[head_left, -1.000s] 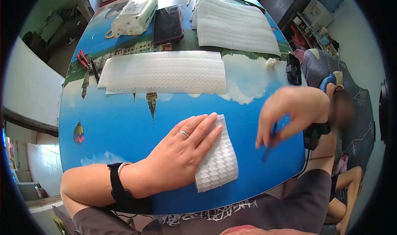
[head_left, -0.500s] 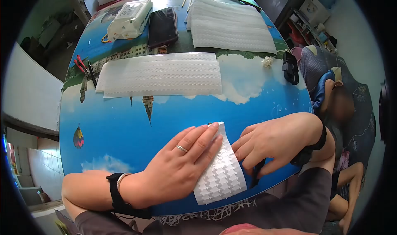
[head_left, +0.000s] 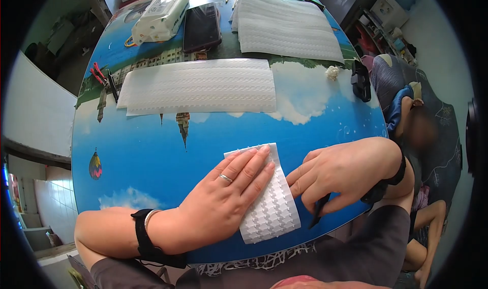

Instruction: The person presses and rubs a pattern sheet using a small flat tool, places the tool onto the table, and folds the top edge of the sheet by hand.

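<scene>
Flat on a white strip (head_left: 274,207) with a raised grey houndstooth-like pattern lies my left hand (head_left: 218,197), its fingers stretched out and pressing the upper part. The strip's near end shows below the fingers and its far corners stick out beyond the fingertips. Just right of the strip, my right hand (head_left: 345,172) is curled around a slim black tool (head_left: 318,210); its kind is hard to make out. The fingertips of that hand are close to the strip's right edge.
Embossed white sheets (head_left: 198,87) lie across the table's middle, with a larger stack (head_left: 290,32) behind. Also there: a wipes pack (head_left: 160,19), phone (head_left: 202,28), red-handled tool (head_left: 96,73), crumpled white bit (head_left: 332,73) and black strap-like item (head_left: 360,81). Another person (head_left: 406,106) is at right.
The strip's far left corner now shows beyond my left fingers, and its near end has moved slightly up in view. My right hand still holds the black tool. The view has shifted slightly.
</scene>
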`<state>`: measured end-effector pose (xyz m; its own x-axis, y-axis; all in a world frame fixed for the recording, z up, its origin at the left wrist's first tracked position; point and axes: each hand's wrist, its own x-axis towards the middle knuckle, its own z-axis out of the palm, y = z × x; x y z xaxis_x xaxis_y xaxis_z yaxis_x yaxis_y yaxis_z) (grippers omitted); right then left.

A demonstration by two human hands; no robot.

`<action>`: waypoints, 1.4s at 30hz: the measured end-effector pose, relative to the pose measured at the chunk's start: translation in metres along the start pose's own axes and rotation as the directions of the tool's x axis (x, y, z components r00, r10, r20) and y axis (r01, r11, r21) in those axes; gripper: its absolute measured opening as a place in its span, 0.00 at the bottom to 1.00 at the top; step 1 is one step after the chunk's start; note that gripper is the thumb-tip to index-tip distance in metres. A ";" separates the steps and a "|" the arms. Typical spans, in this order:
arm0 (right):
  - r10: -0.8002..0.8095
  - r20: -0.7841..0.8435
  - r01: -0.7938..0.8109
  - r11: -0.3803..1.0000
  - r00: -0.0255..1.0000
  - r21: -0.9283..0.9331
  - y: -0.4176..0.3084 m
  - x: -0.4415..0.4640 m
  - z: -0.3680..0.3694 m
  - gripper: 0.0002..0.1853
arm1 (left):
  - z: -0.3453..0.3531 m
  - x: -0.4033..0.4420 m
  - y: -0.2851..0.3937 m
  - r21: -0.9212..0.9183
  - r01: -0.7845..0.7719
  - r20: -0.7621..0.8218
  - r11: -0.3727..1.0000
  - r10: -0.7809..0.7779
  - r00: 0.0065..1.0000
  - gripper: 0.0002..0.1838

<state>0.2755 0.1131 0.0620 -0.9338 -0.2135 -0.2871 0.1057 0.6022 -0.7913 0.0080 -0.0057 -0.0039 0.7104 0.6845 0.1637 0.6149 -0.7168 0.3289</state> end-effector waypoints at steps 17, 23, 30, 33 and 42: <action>-0.042 -0.068 0.046 0.997 0.997 0.063 0.004 -0.004 -0.008 0.08 | 0.002 0.000 -0.004 0.031 -0.013 -0.025 0.999 0.014 1.000 0.38; 0.192 -0.630 -0.038 0.968 0.753 0.249 0.013 0.001 -0.013 0.13 | 0.002 -0.001 -0.003 0.104 -0.049 -0.017 0.993 0.051 0.999 0.37; -0.147 -0.859 -0.055 0.978 0.491 -0.199 0.040 0.047 0.016 0.25 | 0.004 -0.003 0.000 0.111 -0.035 -0.028 0.993 0.038 0.999 0.37; -0.247 -0.795 -0.149 0.910 0.553 -0.386 0.042 0.053 0.019 0.25 | 0.006 -0.004 -0.003 0.079 -0.042 -0.023 0.996 0.044 0.999 0.39; -0.235 -0.912 -0.172 0.937 0.335 -0.304 0.053 0.062 0.020 0.33 | 0.003 -0.001 0.000 0.039 -0.024 -0.011 0.999 0.024 1.000 0.38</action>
<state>0.2299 0.1166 -0.0088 -0.6494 0.4889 0.5824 0.1552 0.8350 -0.5279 0.0085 -0.0068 -0.0071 0.7213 0.6684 0.1814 0.6108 -0.7374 0.2883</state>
